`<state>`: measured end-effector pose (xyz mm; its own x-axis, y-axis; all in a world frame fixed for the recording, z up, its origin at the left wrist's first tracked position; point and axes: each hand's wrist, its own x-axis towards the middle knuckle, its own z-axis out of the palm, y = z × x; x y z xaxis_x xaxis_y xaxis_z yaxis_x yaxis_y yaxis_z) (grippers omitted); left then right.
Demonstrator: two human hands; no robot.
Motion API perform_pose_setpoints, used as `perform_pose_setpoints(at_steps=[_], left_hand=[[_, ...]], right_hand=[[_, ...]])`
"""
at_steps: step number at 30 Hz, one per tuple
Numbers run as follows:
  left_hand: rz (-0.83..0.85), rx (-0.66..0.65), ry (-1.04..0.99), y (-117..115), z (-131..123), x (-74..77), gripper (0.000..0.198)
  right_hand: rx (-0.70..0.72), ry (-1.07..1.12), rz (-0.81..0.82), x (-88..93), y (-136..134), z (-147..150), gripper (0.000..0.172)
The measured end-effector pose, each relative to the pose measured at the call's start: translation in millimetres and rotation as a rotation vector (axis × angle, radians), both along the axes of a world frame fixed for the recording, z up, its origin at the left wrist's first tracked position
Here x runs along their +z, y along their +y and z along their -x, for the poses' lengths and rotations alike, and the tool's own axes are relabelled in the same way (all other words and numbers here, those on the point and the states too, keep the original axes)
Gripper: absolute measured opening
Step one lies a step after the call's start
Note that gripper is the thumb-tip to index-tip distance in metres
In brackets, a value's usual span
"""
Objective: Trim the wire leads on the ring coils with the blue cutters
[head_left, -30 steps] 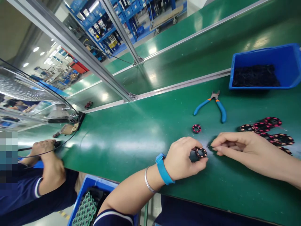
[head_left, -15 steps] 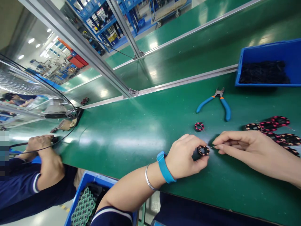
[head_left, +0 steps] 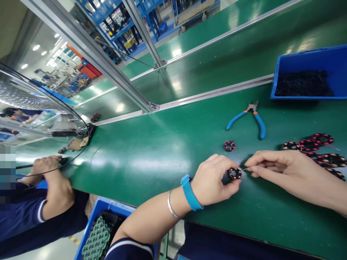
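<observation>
My left hand (head_left: 214, 178) grips a small black ring-shaped wound coil (head_left: 234, 173) with copper-coloured windings, between thumb and fingers. From the ring's right side a thin wire (head_left: 244, 169) runs to my right hand (head_left: 282, 173), whose thumb and index finger pinch its end. A second ring coil (head_left: 229, 145), black with pink-red windings, lies on the green table (head_left: 162, 144) just beyond my left hand. Blue-handled side cutters (head_left: 249, 117) rest farther back with their handles spread. Several more ring coils (head_left: 309, 145) lie beside and partly behind my right hand.
A blue bin (head_left: 311, 72) with dark, thin pieces stands at the back right. Below the table edge at left is another blue bin (head_left: 99, 202) holding a green honeycomb-like part (head_left: 96, 240). A co-worker's hands (head_left: 47, 166) are at the far left, near a black cable. Metal frame posts (head_left: 108, 68) rise behind.
</observation>
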<state>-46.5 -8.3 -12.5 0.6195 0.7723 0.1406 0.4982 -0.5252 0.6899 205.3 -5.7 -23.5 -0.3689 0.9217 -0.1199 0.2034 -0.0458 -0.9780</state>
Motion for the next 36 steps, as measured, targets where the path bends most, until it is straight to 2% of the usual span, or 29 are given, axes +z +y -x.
perform_pose_setpoints(at_steps=[11,19,23,29,36], left_hand=[[0.015,0.006,0.003,0,-1,-0.1,0.014],[-0.011,0.024,-0.094,1,0,-4.0,0.017],[0.014,0.035,-0.055,0,0,-2.3,0.018],[0.021,0.009,-0.051,0,0,-1.9,0.016],[0.063,-0.02,-0.071,1,0,-1.8,0.015]], right_hand=[[0.043,-0.05,-0.081,8.5,0,6,0.056],[0.018,-0.108,-0.14,1.8,-11,7,0.063],[-0.003,-0.173,-0.267,7.8,-8,2,0.05],[-0.072,-0.212,-0.44,10.8,-4,2,0.044],[-0.029,-0.196,-0.586,8.8,-5,2,0.032]])
